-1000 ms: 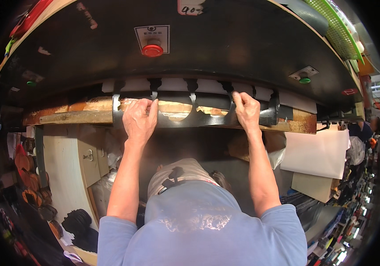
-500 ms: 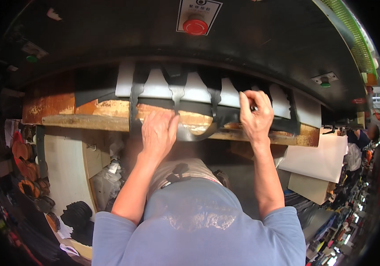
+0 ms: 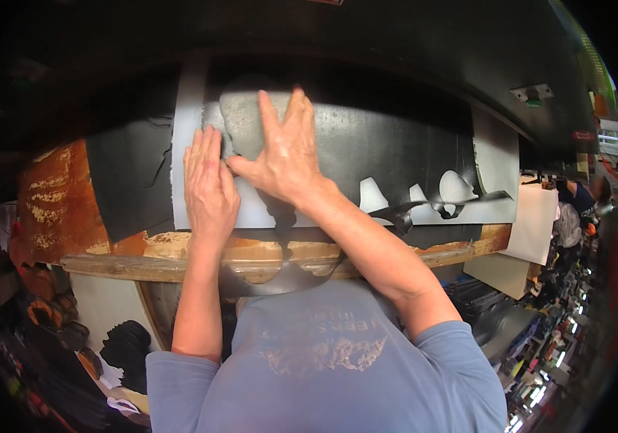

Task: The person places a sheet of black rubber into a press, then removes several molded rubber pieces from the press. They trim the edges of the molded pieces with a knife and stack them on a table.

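Observation:
A large black sheet (image 3: 395,137), smooth and leather-like, lies over a white board (image 3: 180,166). Near its left end is a flat grey piece (image 3: 240,115) with a wavy edge. My right hand (image 3: 287,148) is open, fingers spread, over this piece and hiding part of it. Beside it, my left hand (image 3: 208,180) lies open with its fingers stretched out together along the sheet's left side. Below my hands a cut-out strip of black scrap (image 3: 280,289) hangs over the table's front edge. Further right, the sheet's near edge has curled, torn-looking scraps (image 3: 395,211) around white gaps.
A dark machine body (image 3: 395,43) overhangs the far side, with a green button (image 3: 534,102) at right. The worn wooden table edge (image 3: 143,267) runs across in front of me. Another black sheet (image 3: 125,173) lies left; a pale board (image 3: 532,224) stands right.
Both hands have moved farther in over the table, the right one also leftward and now spread instead of pinched. The sheet lies more exposed, and I lean closer to the table.

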A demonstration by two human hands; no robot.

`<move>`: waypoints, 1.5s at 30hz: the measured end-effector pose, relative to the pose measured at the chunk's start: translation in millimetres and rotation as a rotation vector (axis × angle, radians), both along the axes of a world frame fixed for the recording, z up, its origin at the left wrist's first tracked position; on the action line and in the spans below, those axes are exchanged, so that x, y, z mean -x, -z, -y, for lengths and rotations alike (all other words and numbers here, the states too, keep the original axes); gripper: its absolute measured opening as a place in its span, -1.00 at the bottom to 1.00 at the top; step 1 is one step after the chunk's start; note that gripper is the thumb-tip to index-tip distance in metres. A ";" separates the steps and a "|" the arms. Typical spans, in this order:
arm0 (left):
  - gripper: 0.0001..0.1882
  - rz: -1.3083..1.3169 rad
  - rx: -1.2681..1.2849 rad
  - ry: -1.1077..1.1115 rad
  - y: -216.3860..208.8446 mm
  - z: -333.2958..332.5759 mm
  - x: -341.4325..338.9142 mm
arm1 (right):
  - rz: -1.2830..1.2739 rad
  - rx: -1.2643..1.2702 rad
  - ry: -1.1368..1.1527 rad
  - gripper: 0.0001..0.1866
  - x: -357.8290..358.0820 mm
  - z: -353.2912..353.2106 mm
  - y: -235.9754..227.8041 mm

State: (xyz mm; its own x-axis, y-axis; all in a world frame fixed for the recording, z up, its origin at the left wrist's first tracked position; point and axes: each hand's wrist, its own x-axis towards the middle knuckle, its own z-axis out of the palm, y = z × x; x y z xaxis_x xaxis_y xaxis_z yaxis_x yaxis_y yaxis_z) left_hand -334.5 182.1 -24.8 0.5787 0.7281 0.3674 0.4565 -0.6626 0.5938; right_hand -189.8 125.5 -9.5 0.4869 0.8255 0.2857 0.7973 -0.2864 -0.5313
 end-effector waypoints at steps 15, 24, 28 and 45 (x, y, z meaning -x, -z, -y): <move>-0.50 -0.038 -0.070 0.031 6.4 4.2 4.9 | -0.064 0.118 0.171 -0.07 -60.7 74.5 -24.0; -0.62 0.071 -0.004 0.037 -19.8 16.5 12.2 | -0.119 0.123 0.137 0.06 -69.3 78.8 -16.4; -0.70 0.161 0.336 0.258 -44.9 75.9 40.4 | -0.241 0.086 0.062 0.16 -79.3 112.4 -27.5; -0.91 0.172 -0.061 0.255 10.4 135.8 36.8 | -0.008 -1.007 0.512 -0.71 -175.9 234.9 -100.8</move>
State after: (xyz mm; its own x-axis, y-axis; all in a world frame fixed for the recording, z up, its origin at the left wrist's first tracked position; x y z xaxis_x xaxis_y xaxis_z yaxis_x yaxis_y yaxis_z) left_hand -371.3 46.3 -35.2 0.6652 0.5410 0.5146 0.1675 -0.7797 0.6033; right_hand -13.8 -109.3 91.3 0.7063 -0.0757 0.7038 0.7048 -0.0172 -0.7092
